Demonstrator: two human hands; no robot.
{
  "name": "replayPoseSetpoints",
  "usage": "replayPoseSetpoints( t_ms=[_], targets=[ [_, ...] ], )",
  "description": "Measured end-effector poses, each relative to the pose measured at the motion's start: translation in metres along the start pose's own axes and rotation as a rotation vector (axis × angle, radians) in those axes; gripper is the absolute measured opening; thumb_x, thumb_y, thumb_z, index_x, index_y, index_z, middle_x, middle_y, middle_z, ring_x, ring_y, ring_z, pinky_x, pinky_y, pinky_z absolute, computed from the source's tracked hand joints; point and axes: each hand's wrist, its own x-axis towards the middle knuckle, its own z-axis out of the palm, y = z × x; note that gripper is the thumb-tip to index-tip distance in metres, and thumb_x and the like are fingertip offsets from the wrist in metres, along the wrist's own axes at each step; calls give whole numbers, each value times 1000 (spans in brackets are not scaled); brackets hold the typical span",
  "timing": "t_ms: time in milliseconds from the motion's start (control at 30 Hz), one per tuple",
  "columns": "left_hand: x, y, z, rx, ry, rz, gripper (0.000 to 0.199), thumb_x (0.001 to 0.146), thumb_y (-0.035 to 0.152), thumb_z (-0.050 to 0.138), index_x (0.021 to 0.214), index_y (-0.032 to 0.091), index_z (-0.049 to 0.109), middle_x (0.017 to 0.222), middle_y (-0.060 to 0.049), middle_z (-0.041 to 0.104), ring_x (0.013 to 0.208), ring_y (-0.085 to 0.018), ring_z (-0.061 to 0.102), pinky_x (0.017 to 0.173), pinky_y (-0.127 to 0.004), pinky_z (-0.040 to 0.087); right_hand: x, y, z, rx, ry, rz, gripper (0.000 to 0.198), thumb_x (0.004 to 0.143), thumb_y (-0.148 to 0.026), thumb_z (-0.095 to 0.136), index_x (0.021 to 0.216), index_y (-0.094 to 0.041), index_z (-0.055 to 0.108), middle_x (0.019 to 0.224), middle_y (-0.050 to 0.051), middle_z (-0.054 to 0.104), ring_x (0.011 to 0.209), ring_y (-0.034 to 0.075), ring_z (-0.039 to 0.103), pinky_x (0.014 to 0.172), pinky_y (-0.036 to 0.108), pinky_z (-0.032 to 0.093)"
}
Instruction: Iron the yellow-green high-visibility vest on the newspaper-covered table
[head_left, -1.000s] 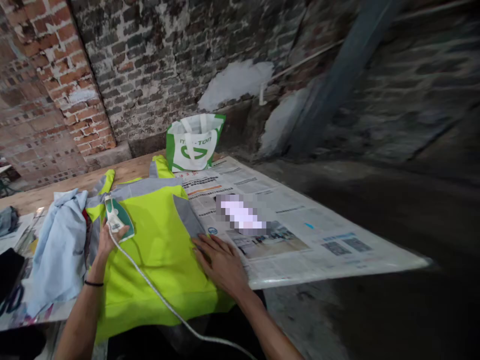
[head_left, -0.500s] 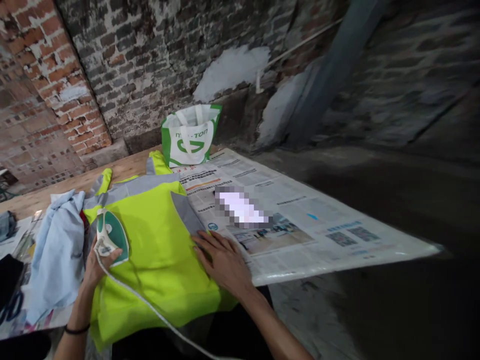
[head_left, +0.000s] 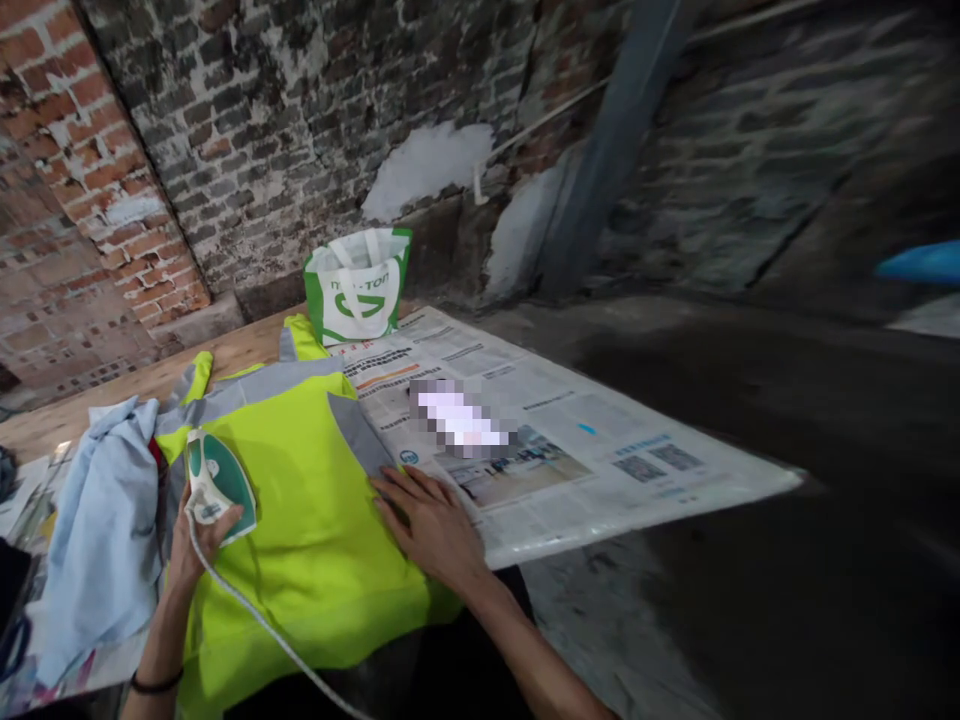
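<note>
- Left hand (head_left: 180, 548): fingers wrapped around the handle of the iron (head_left: 223, 488), thumb along its right side.
- Right hand (head_left: 433, 522): palm down, empty, fingers slightly spread on the right edge of the yellow garment (head_left: 300, 490), fingertips just beside the lower end of its grey stripe (head_left: 358, 430).
- Iron lies over the garment's left part; long axis runs away from the person, nose leaning slightly left. Underside hidden; cannot confirm full contact.
- Key relation: most of the yellow panel lies right of the iron, between the hands. Left hand is at the iron; right is well apart, across the panel.
- Cord (head_left: 259, 618) trails from the heel toward the person, over the garment.
- Blue cloth (head_left: 105, 540): just left of the garment.
- Newspaper (head_left: 547, 510): right, on the table (head_left: 71, 405).
- Bag (head_left: 358, 290): upright beyond the garment.
</note>
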Motion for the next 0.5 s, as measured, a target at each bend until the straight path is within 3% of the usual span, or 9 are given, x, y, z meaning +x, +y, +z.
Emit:
replayPoseSetpoints(
  t_ms=[100, 167, 400, 500],
  targets=[
    [-15, 2, 1, -14, -55, 2, 72, 68, 57, 81, 128, 21, 64, 126, -15, 75, 108, -31, 73, 94, -45, 59, -1, -2, -3, 4, 2, 11, 38, 105, -32, 52, 134, -29, 75, 144, 7, 70, 139, 33, 58, 112, 53, 45],
    [-14, 6, 4, -24, -81, 5, 70, 68, 57, 81, 125, 20, 65, 131, -16, 73, 110, -31, 73, 96, -45, 58, -1, -3, -4, 3, -1, 14, 38, 105, -32, 51, 134, -29, 75, 144, 7, 70, 139, 32, 58, 112, 52, 45],
    [36, 35, 30, -87, -91, -17, 67, 65, 44, 83, 122, 15, 64, 99, -9, 78, 89, -25, 74, 82, -38, 60, 2, -3, -5, 7, -36, 18, 39, 105, -32, 50, 135, -28, 75, 145, 6, 70, 140, 32, 57, 112, 52, 44],
    [40, 43, 36, -93, -84, -11, 60, 67, 43, 82, 116, 15, 65, 94, -9, 78, 86, -26, 74, 80, -39, 61, 5, -4, -6, 16, -57, 25, 40, 105, -33, 49, 135, -28, 75, 146, 6, 69, 141, 32, 57, 113, 52, 44]
  ],
)
